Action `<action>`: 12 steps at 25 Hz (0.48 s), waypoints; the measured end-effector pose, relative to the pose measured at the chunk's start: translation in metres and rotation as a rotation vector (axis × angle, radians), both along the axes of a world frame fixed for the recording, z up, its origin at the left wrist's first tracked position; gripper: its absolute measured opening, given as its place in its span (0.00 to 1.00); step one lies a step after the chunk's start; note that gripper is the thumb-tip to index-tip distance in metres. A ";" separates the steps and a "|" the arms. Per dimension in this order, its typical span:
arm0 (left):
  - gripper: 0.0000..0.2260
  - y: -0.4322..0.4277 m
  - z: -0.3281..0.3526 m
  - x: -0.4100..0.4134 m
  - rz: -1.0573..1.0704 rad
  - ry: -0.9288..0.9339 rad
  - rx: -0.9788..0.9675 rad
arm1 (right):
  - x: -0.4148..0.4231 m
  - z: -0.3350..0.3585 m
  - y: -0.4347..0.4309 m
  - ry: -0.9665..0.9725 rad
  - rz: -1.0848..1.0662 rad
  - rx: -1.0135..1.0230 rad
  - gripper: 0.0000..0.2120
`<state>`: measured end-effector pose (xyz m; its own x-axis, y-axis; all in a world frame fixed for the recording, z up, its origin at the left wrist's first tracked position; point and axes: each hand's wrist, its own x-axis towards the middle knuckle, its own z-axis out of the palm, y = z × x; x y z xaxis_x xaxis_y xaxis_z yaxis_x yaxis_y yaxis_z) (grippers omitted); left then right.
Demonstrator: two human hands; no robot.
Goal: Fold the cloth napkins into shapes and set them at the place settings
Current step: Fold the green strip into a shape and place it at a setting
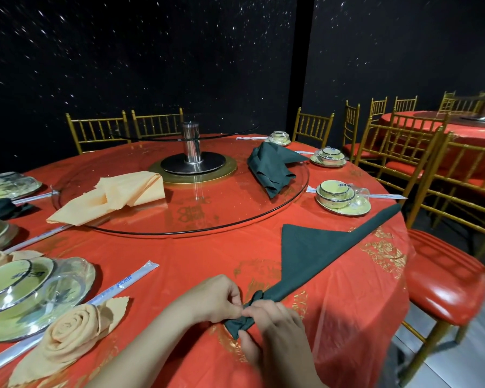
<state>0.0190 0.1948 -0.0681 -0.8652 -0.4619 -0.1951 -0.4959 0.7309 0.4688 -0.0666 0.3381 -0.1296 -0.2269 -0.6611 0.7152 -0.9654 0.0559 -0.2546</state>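
At far left, a peach rose napkin (65, 337), rolled into a spiral with two zigzag-edged leaves spread beside it, lies on the counter (196, 256) just beside a place setting (25, 292): a pale green bowl on a plate under clear glossy wrap. A sleeved chopstick pair (123, 284) runs diagonally along that plate. Farther back, loose peach napkins (115, 197), flat-folded with pinked edges, rest on the round glass turntable (179, 225) and overhang its near left rim. A polished metal post (191, 147) rises from the turntable's centre. The counter wears a shiny red cloth printed with gold motifs. Near the front edge, the left hand (216, 298) and the right hand (275, 323) meet over one corner of the dark green napkin (314, 250), a matte triangle lying flat. Both sets of fingers are curled and pinch its tightly rolled end, while the long folded edge stretches away to the counter's right rim. Bare red cloth lies between the hands and the turntable. A crumpled green napkin heap (272, 169) sits on the turntable's right side. At right, a wrapped bowl setting (343, 197) stands close to the counter edge, and a gold-framed chair (445, 281) with a glossy red seat stands just beside the counter.
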 end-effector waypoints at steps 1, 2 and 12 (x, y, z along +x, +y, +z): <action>0.10 -0.002 0.001 0.000 -0.009 0.005 0.032 | -0.001 -0.001 -0.001 0.008 -0.012 0.018 0.15; 0.10 -0.003 0.002 0.001 -0.012 0.021 0.082 | -0.002 -0.002 -0.002 0.020 -0.024 0.039 0.16; 0.05 -0.005 0.000 0.014 -0.013 0.229 0.432 | 0.002 -0.001 -0.002 0.053 -0.121 0.120 0.21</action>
